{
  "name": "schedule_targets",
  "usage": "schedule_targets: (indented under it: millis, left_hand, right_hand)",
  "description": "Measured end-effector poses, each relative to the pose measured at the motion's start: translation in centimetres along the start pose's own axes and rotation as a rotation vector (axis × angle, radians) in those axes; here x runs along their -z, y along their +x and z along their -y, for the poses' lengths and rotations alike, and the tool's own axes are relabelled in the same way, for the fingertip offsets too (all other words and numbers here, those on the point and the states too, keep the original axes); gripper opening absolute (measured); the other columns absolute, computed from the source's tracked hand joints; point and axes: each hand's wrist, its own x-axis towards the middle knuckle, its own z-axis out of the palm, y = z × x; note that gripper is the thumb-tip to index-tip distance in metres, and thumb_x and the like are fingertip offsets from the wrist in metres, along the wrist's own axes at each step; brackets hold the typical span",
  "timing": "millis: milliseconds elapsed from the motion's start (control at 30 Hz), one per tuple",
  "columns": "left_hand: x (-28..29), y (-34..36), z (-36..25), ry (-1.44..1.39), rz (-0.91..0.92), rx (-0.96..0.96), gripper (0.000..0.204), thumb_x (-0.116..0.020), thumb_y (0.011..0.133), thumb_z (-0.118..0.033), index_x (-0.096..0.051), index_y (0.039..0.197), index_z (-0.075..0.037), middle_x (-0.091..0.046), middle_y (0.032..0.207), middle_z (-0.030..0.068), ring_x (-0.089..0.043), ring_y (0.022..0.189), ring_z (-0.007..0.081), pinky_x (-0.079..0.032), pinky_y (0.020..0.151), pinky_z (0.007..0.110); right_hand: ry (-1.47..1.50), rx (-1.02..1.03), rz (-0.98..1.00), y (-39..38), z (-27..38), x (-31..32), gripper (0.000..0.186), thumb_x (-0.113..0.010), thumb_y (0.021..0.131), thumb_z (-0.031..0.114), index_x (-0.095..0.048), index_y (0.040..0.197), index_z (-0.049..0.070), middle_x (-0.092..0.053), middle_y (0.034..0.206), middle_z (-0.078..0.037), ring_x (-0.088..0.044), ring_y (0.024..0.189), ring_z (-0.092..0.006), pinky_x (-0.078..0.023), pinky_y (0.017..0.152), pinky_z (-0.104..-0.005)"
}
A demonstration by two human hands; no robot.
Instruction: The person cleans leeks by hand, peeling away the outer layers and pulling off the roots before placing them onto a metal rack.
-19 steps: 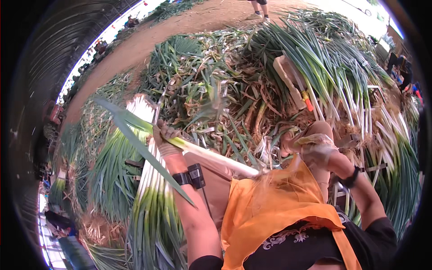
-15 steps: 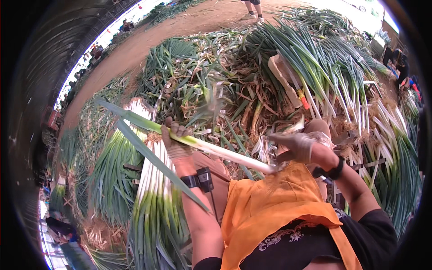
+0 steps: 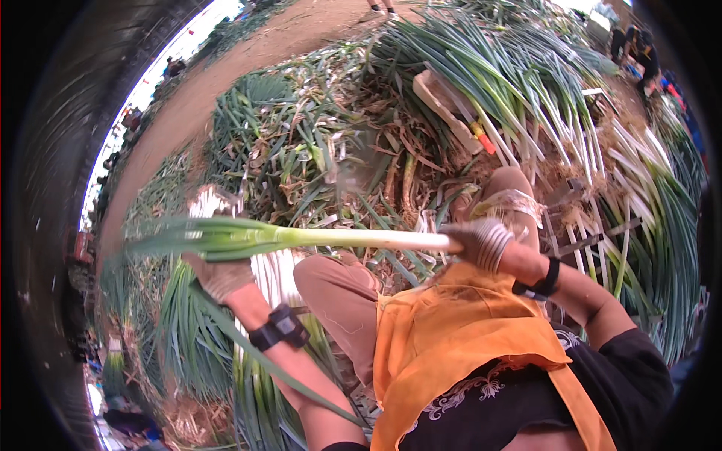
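Leek: one long leek [image 3: 338, 237] lies nearly level across your front, above your lap; white end to your right, green leaves to your left, the leaf tips blurred.
Right grip: your gloved right grip [image 3: 481, 242] is clenched round the white end, fingers wrapped, no gap seen between glove and stalk.
Left grip: your gloved left grip [image 3: 226, 276] sits at the leafy end, against the underside of the greens; the leaves cover part of the fingers, so you can't tell from here whether it is closed round them or only bracing.
Hanging leaf: a long green leaf [image 3: 271, 361] slants down from beside your left grip, across your left forearm.
Wrists: black device [image 3: 284, 327] strapped on the left, black band [image 3: 551, 279] on the right.
Lap: orange apron [image 3: 466, 323] below the stalk; your left knee, in brown trousers [image 3: 335, 289], just below its middle.
Left side: leek bundle [image 3: 195, 346] on the ground, near your left forearm.
Ahead: heap of leek trimmings [image 3: 301, 161], loose and tangled, beyond the stalk.
Far right: more leeks [image 3: 647, 195] piled, white ends toward you; tan box [image 3: 444, 109] near an orange-and-yellow handle [image 3: 483, 138], both well apart from your grips.
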Motion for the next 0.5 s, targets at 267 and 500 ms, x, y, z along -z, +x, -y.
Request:
schedule_targets:
  millis: [267, 500]
  left_hand:
    - [7.9, -6.6, 1.9, -0.19, -0.162, -0.103, 0.061, -0.059, 0.078, -0.039, -0.041, 0.122, -0.002, -0.044, 0.122, 0.0197, -0.043, 0.112, 0.0317, -0.028, 0.1, 0.05]
    - [17.5, -14.7, 4.0, -1.058, -0.839, 0.2, 0.067, -0.051, 0.079, -0.048, -0.032, 0.126, -0.004, -0.036, 0.125, 0.0197, -0.037, 0.117, 0.0303, -0.03, 0.098, 0.048]
  right_hand:
    - [-0.32, 0.009, -0.326, 3.3, -7.5, 3.3, 0.007, -0.062, 0.065, 0.017, -0.06, 0.071, 0.016, -0.057, 0.065, -0.005, -0.058, 0.07, -0.0259, -0.045, 0.068, -0.0353]
    - [-0.402, 0.101, -0.488, 4.7, -13.6, 3.5, 0.007, -0.059, 0.064, 0.011, -0.06, 0.069, 0.017, -0.055, 0.063, -0.004, -0.055, 0.068, -0.0252, -0.041, 0.075, -0.0363]
